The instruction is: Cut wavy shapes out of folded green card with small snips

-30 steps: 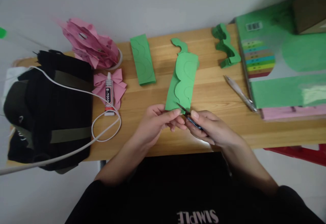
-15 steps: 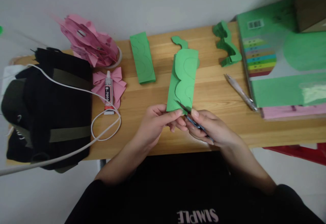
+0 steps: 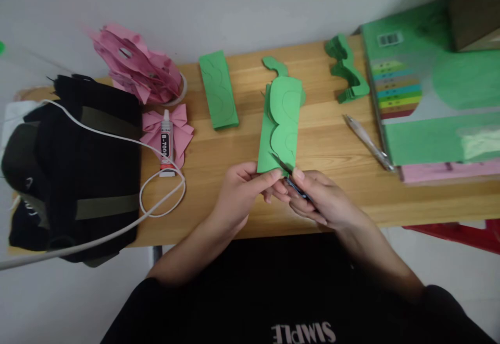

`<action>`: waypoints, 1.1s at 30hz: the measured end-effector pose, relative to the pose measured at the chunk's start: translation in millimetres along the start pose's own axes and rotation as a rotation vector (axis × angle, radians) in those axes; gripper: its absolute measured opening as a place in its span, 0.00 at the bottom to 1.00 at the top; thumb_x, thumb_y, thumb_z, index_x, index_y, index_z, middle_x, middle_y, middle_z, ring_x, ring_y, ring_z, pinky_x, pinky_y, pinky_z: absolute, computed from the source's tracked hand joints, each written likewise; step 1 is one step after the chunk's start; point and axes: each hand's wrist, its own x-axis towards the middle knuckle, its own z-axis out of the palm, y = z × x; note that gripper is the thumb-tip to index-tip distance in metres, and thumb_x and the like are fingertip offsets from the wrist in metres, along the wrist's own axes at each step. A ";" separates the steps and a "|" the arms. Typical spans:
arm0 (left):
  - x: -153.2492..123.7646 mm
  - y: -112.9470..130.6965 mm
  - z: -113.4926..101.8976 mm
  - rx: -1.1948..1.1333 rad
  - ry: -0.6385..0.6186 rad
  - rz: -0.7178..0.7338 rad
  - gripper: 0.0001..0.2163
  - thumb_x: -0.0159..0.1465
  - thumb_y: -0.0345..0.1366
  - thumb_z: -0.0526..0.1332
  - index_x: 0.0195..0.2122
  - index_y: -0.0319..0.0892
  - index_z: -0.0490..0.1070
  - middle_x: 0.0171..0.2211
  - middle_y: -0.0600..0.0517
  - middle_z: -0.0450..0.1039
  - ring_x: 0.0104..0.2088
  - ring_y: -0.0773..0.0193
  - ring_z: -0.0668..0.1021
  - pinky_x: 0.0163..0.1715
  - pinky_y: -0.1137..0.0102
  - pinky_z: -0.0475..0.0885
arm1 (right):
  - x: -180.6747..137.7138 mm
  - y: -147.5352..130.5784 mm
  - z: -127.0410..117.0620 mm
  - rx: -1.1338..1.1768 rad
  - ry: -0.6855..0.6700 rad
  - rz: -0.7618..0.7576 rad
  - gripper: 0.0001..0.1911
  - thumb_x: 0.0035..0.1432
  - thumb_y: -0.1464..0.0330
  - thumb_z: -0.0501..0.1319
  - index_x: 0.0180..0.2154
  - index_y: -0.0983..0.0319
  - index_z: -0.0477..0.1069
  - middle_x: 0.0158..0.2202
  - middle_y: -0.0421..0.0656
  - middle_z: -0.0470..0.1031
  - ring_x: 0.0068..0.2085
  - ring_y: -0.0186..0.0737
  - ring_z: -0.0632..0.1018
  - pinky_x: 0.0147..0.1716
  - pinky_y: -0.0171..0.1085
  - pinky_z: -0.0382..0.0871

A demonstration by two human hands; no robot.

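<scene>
My left hand (image 3: 244, 190) pinches the lower edge of a folded green paper (image 3: 287, 120) between thumb and fingers. Curved pencil lines run over the paper, and a wavy cut follows its left part. In my right hand (image 3: 322, 195) is a small pair of scissors (image 3: 300, 186), its handles mostly hidden by the fingers. The dark blades lie across the paper's lower part, at the end of the wavy cut. Behind the held paper, a curved green cut-out (image 3: 276, 64) lies on the wooden table (image 3: 332, 151). Another folded green paper (image 3: 219, 91) with drawn curves lies to the left.
Wavy green cut-outs (image 3: 346, 68) and a pen (image 3: 369, 143) lie on the right, beside a green paper pack (image 3: 410, 140) with a box (image 3: 476, 15) on it. At left are pink paper pieces (image 3: 133, 65), a glue tube (image 3: 166, 143), a white cable (image 3: 162, 213) and a black bag (image 3: 105, 172).
Both hands and the paper have barely shifted. The scissors' handles are less exposed below my right hand than before. Other things on the table stay where they were.
</scene>
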 end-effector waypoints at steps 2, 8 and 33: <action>-0.2 -1.0 1.1 -0.003 0.014 0.012 0.08 0.53 0.36 0.69 0.21 0.39 0.75 0.20 0.52 0.78 0.20 0.67 0.79 0.20 0.74 0.64 | -0.3 0.5 1.6 0.004 0.020 -0.003 0.27 0.61 0.46 0.58 0.22 0.60 0.62 0.11 0.27 0.50 0.10 0.24 0.48 0.08 0.28 0.37; 0.0 -2.8 4.1 0.006 0.058 0.017 0.09 0.53 0.36 0.69 0.20 0.39 0.74 0.19 0.52 0.77 0.20 0.68 0.78 0.20 0.74 0.64 | -1.2 1.0 4.9 -0.067 0.074 -0.030 0.27 0.62 0.46 0.56 0.25 0.62 0.66 0.11 0.28 0.51 0.11 0.25 0.48 0.08 0.29 0.39; 1.5 -6.4 -0.7 0.085 0.059 0.050 0.08 0.53 0.36 0.69 0.22 0.39 0.74 0.21 0.52 0.78 0.22 0.66 0.78 0.22 0.73 0.68 | 1.5 0.3 -1.1 -0.123 0.040 -0.051 0.25 0.62 0.47 0.56 0.26 0.61 0.67 0.11 0.28 0.51 0.12 0.25 0.48 0.10 0.31 0.38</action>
